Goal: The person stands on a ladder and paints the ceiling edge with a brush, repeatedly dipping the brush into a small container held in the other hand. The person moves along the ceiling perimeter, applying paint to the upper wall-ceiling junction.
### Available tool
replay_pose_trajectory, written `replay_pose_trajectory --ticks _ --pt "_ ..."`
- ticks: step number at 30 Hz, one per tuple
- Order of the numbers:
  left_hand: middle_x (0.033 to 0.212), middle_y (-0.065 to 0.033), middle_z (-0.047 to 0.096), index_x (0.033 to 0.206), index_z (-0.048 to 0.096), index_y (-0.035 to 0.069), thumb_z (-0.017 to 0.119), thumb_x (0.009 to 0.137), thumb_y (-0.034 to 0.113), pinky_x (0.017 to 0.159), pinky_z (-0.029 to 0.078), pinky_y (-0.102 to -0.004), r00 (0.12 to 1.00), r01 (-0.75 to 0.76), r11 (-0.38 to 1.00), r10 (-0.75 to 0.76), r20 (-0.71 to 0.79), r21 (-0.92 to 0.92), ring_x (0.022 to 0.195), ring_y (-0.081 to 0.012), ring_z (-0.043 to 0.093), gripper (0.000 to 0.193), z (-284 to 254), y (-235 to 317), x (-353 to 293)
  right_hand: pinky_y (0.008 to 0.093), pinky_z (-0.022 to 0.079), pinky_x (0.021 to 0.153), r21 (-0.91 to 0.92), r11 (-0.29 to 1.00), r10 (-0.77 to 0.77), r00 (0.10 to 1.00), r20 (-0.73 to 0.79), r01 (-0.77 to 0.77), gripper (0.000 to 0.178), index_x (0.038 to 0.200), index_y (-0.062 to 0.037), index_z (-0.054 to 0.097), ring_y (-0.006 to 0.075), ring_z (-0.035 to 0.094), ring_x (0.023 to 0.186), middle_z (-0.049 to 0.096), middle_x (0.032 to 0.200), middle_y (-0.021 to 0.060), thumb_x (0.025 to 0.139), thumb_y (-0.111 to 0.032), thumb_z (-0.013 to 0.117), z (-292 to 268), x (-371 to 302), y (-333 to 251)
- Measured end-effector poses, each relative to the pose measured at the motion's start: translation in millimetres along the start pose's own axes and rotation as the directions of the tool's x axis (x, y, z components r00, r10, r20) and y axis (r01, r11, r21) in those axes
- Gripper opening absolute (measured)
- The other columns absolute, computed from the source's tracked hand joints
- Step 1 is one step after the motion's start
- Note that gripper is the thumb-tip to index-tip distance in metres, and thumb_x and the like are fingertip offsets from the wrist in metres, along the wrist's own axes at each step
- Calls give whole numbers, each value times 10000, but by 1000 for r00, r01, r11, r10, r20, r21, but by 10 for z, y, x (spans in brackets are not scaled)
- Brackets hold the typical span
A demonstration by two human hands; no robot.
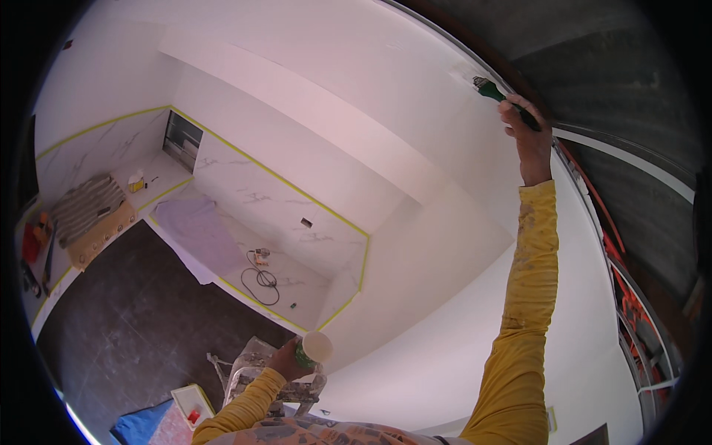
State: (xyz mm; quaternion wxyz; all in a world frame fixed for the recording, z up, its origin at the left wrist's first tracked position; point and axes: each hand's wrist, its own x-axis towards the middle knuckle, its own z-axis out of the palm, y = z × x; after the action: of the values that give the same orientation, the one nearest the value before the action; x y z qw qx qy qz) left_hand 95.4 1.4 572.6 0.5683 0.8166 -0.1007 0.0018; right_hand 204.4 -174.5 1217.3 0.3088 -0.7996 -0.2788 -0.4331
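Brush high, cup low

Your right hand [528, 137] grips a green-handled paintbrush [495, 92] against the white wall [415, 133], far right; your left hand [285, 361] holds a paint cup [314, 347] near your chest.

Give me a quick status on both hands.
Right hand raised, gripping green-handled brush at the white wall. Left hand holding small cup. Nothing in the way.

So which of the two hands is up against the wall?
The right hand, raised high on a straight arm, holding a green-handled brush to the white wall. The left hand stays low, holding a cup.
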Motion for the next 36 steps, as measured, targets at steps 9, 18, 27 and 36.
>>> replay_pose_trajectory --ticks 9,18,27,36 --pt "1202 -215 657 1358 435 85 911 597 357 953 535 -472 1000 17 999 -16 -3 38 1130 -397 639 938 -26 71 -13 227 468 720 30 999 39 998 -52 -38 339 1087 -122 733 56 608 826 698 918 -29 852 -355 807 -179 -59 -18" --pt "1225 -221 647 1389 420 87 902 597 373 973 524 -479 997 74 994 -73 -8 79 1153 -396 628 970 -24 97 -19 224 482 690 22 995 97 993 -73 -95 343 1082 -115 733 70 643 791 703 875 -8 855 -364 797 -342 -53 -24" --pt "1208 -203 650 1351 440 86 883 632 402 972 527 -458 1000 20 999 -20 5 47 1146 -380 635 902 19 14 17 217 505 611 24 987 -158 985 -73 160 244 1086 -25 679 68 613 649 680 809 19 903 -175 742 -176 -389 -373" --pt "1168 -191 664 1322 439 94 907 619 371 931 542 -452 998 -43 999 45 -41 30 1111 -379 651 889 98 -138 28 301 528 831 72 898 -436 849 299 435 225 1029 -49 722 122 630 940 691 984 28 887 -219 761 943 190 -599"
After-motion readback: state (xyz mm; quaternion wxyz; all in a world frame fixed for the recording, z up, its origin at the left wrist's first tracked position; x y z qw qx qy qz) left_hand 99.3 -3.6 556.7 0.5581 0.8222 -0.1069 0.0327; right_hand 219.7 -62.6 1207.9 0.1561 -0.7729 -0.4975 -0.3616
